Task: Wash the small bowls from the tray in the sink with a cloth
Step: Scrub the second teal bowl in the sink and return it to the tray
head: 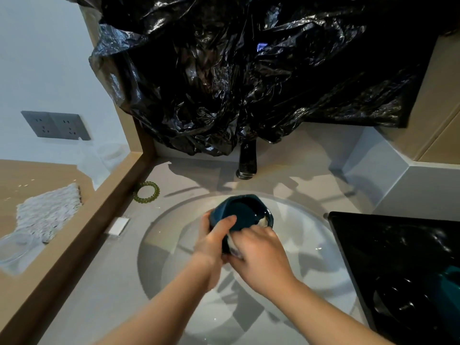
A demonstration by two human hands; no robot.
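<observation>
Over the sink [311,245], our left hand [211,242] grips the bowl [242,212]; our right hand [261,257] clutches the cloth [234,245] against its side. We judge this the scrubbing step; next, turn it. Tray [385,245] at 4 o'clock.

Dark teal bowl [242,212] is tilted over the round white sink [311,235], pale cloth [264,221] against its right rim. Black tray [373,245] lies just right, holding another teal bowl [451,282].
</observation>
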